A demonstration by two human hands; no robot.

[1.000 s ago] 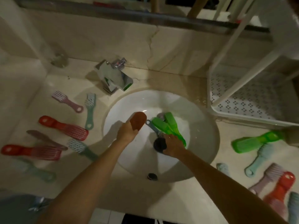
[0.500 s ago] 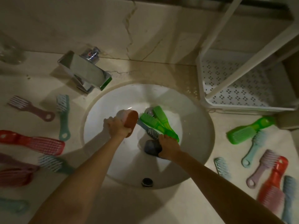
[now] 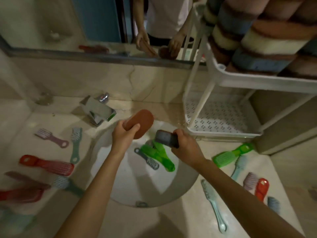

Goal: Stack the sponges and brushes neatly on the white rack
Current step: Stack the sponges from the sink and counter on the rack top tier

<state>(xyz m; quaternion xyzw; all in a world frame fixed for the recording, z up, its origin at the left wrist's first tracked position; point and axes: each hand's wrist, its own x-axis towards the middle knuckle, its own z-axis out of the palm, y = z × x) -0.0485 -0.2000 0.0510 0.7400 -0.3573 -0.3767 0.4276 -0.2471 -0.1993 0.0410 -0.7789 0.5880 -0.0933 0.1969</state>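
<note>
Both forearms reach forward over the round white basin (image 3: 106, 162). The left hand (image 3: 122, 136) is raised above the basin's far-left rim, fingers and thumb wrapped round the near end of a reddish-brown oval sponge (image 3: 139, 123) that tilts up toward the chrome tap (image 3: 98, 109). The right hand (image 3: 186, 145) is level with it above the basin's far-right rim, clamped on a dark grey sponge (image 3: 165, 138) whose free end points left — the two sponges are near each other but apart.

In the basin lie two green brushes (image 3: 158, 154), overlapping, and a grey brush (image 3: 148, 159) beside them. The white rack (image 3: 221, 133) stands at the counter's far-right corner: its perforated lower shelf carries nothing, while its upper shelf (image 3: 257, 81) holds stacked sponges (image 3: 257, 40) in cream, blue and brown layers.

On the beige marble counter (image 3: 180, 220), brushes lie scattered: left of the basin a mauve one (image 3: 51, 139), a teal one (image 3: 75, 145) and a red one (image 3: 47, 164), with more blurred at the near-left edge; right of it a green one (image 3: 232, 154), pale teal ones (image 3: 214, 205) and a red one (image 3: 261, 189). A mirror (image 3: 85, 23) runs along the back wall — it reflects both hands
</note>
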